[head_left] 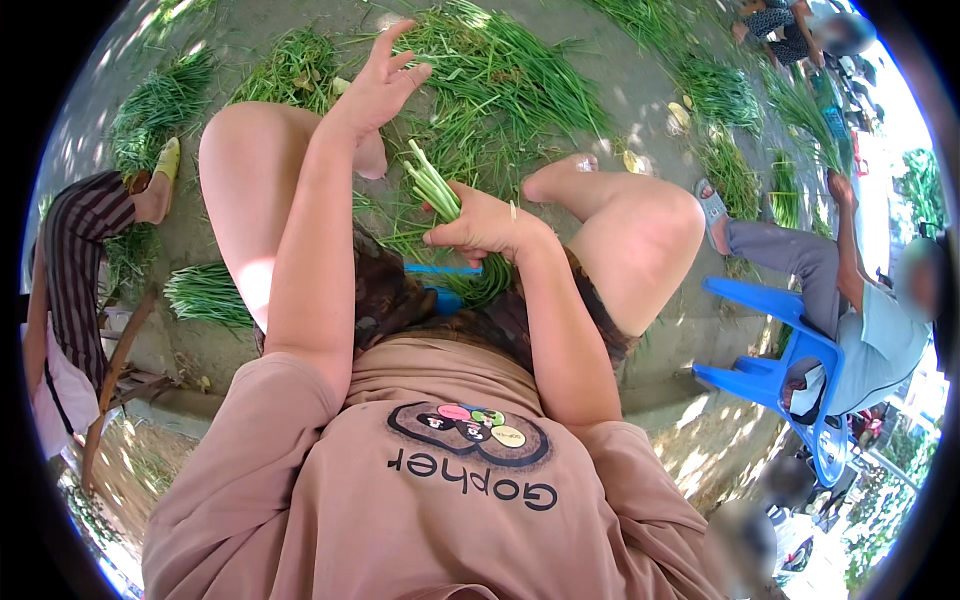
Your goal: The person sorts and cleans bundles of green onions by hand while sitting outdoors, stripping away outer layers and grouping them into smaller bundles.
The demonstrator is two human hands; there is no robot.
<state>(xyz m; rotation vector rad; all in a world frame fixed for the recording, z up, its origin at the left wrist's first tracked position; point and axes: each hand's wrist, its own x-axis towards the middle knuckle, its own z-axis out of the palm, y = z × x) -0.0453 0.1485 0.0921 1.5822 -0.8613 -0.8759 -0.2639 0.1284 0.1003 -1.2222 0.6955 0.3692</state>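
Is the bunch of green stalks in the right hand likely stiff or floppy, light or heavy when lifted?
The bunch of green stalks is probably fairly stiff at its pale ends, which jut straight past the right hand. The thin leaves curving below look floppier. The bunch seems light, since one hand holds it.

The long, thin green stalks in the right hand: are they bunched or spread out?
Bunched: the bare right hand grips the stalks, their pale ends close together.
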